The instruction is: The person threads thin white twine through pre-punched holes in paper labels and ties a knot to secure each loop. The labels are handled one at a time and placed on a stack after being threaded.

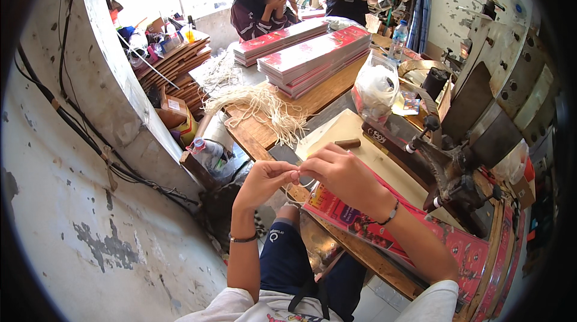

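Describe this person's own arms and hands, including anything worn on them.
The left hand and right hand are both ungloved. A thin, dark band circles the left forearm, and a thin, dark bracelet circles the right wrist. The forearms are uncovered; pale, short sleeves end higher up the arms.

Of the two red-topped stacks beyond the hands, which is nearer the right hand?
The right-side stack: it lies in front, on the side toward the right hand. The left-side stack sits behind it, closer to the window.

Workshop | bolted metal machine | red printed stacks | wooden worktable
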